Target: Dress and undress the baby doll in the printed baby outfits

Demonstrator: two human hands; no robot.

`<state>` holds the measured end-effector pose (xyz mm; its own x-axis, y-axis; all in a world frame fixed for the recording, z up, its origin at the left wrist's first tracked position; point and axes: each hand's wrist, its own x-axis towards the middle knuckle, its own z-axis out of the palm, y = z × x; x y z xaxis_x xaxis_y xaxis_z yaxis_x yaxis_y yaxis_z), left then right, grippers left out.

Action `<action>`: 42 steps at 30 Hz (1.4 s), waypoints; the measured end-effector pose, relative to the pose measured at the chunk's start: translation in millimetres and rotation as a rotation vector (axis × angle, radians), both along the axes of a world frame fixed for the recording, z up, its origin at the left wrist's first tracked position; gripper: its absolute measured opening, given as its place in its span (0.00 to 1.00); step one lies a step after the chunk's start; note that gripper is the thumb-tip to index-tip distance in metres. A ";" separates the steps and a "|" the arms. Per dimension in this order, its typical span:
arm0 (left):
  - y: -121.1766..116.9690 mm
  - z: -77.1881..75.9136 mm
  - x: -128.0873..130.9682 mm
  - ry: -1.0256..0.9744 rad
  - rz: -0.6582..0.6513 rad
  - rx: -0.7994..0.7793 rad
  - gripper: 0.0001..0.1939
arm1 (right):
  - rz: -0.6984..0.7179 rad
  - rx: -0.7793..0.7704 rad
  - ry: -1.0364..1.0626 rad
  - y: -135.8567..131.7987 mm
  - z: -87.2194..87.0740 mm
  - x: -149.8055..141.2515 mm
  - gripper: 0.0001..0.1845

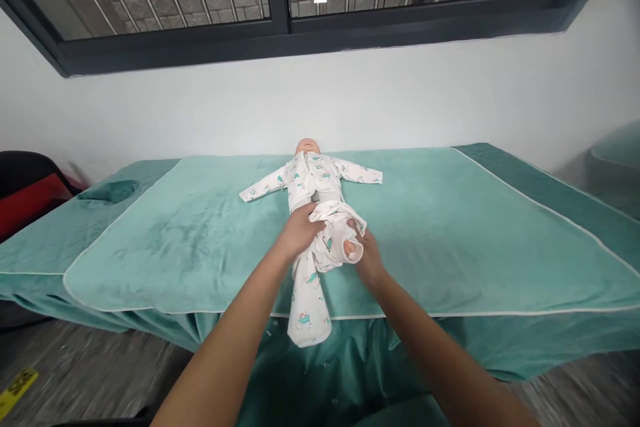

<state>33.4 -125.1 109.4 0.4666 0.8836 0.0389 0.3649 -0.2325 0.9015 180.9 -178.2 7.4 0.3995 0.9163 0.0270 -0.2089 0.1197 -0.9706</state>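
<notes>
A baby doll (307, 145) lies on its back on the green bed, its head toward the wall. It wears a white printed baby jacket (300, 180) with both sleeves spread out. Around its lower body are matching printed baby pants (307, 310), one leg hanging flat over the bed's front edge. My left hand (301, 230) grips the pants' fabric near the waist. On the other side, my right hand (369, 257) holds the bunched second leg, where a bit of the doll's foot (349, 248) shows in the cuff opening. Some of my right fingers are hidden by cloth.
The bed (450, 227) has a green plush cover with white piping. A white wall (250, 103) and a dark-framed window (280, 27) stand behind it. A black and red chair (35, 197) is at the left, and a yellow label (17, 390) lies on the floor.
</notes>
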 end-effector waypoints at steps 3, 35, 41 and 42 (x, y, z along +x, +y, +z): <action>11.9 -10.1 11.8 0.068 0.164 0.192 0.09 | -0.025 0.034 -0.187 9.6 2.8 3.2 0.29; 3.9 -19.1 -6.4 -0.691 0.104 -0.317 0.18 | 0.502 0.077 -0.815 36.4 94.0 12.3 0.17; 0.8 -27.7 -30.3 -0.460 -0.043 -0.350 0.23 | 0.564 0.065 -0.477 61.0 86.9 34.3 0.09; -0.6 -28.8 -33.9 -0.410 -0.103 -0.365 0.24 | 0.551 0.049 -0.414 62.5 85.4 35.4 0.09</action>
<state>-0.5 -125.7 80.6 0.5626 0.8242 -0.0646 -0.0408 0.1057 0.9936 216.3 -115.7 92.8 -0.1764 0.9765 0.1238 0.1344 0.1485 -0.9797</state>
